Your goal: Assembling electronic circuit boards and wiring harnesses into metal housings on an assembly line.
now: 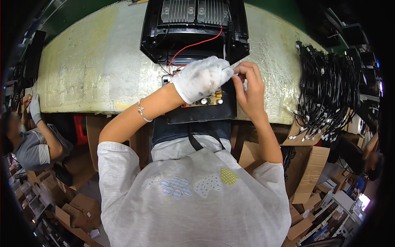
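Observation:
My left hand, in a smudged white glove, reaches across a circuit board with its fingers closed in a pinch. My bare right hand meets it from the right, thumb and curled forefinger drawn together. What lies between the fingertips is too small and covered to make out. The board sits in a black plastic panel at the table's near edge, partly hidden by the glove. Beyond stands a black housing with finned metal heat sinks. From it a red wire curves down toward the glove.
A large bundle of black cables with white tags hangs over the right end of the film-covered table. Cardboard boxes stand below at right. Another person works at far left; a further person's arm shows at far right.

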Motion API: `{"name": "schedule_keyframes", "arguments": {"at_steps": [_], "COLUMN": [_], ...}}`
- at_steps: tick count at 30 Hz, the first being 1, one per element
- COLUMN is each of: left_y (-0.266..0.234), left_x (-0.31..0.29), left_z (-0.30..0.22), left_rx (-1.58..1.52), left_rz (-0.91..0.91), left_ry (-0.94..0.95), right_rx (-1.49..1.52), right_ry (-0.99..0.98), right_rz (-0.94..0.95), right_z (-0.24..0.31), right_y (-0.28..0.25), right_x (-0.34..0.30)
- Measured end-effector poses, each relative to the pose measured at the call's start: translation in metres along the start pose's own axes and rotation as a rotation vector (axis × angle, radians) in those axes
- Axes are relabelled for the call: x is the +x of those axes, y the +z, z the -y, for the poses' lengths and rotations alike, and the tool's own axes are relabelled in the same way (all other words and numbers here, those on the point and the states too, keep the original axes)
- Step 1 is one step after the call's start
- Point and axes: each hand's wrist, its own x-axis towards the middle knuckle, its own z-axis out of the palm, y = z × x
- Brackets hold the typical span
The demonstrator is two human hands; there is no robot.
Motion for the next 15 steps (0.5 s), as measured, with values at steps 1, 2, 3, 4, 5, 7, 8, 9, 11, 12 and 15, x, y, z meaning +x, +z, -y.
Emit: {"name": "schedule_keyframes", "arguments": {"at_steps": [1,2,3,4,5,7,8,9,11,12,15], "left_y": [0.001,0.002,0.003,0.002,0.003,0.006,0.007,0.009,0.01,0.01,0.007], "left_x": [0.0,-0.001,-0.001,0.002,0.003,0.003,0.003,0.002,0.004,0.007,0.01], "left_z": [0.004,0.009,0.012,0.011,0.011,0.012,0.01,0.007,0.004,0.003,0.004], "left_rx": [0.004,-0.038,-0.079,-0.078,-0.076,-0.103,-0.101,-0.085,-0.07,-0.06,-0.02], "left_rz": [-0.001,-0.056,-0.11,-0.107,-0.107,-0.11,-0.112,-0.145,-0.18,-0.182,-0.269], "left_ry": [0.0,0.037,0.074,0.072,0.074,0.05,0.05,0.017,-0.018,-0.057,-0.097], "right_rx": [0.029,0.058,0.06,0.279,0.498,0.576,0.621,0.665,0.566,0.467,0.401], "right_ry": [0.045,0.09,0.086,0.205,0.324,0.375,0.453,0.533,0.414,0.297,0.287], "right_rz": [0.018,0.036,0.036,0.082,0.128,0.153,0.158,0.164,0.111,0.057,0.003], "right_z": [-0.001,-0.002,-0.003,-0.005,-0.006,-0.01,-0.011,-0.012,-0.009,-0.009,-0.016], "right_y": [-0.002,-0.004,-0.006,-0.009,-0.011,-0.014,-0.014,-0.014,-0.012,-0.011,-0.016], "right_x": [0.001,0.001,0.003,0.005,0.007,0.007,0.006,0.006,0.003,0.002,-0.002]}}
